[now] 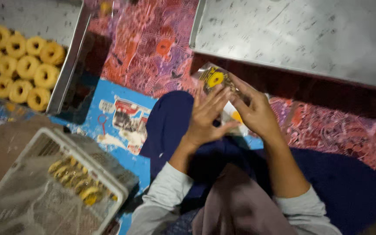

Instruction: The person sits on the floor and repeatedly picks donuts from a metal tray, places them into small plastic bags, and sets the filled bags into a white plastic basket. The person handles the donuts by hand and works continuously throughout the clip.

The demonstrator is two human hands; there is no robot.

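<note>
Centrally, a small clear plastic packet holding a yellow ring-shaped cookie point(215, 78) is pinched between both hands above the person's dark blue lap. Left hand point(206, 117) has fingers spread, fingertips on the packet's lower edge; right hand point(253, 111) grips its right side. Red-purple patterned cloth point(149, 43) lies beneath. Upper left, a metal tray point(72, 65) carries rows of yellow ring cookies point(18, 65). Lower left, a white plastic basket point(62, 139) holds bagged cookies. Upper right, a second metal tray point(305, 35).

Red patterned floor cloth point(153, 39) — blue mat point(109, 100), dim light
</note>
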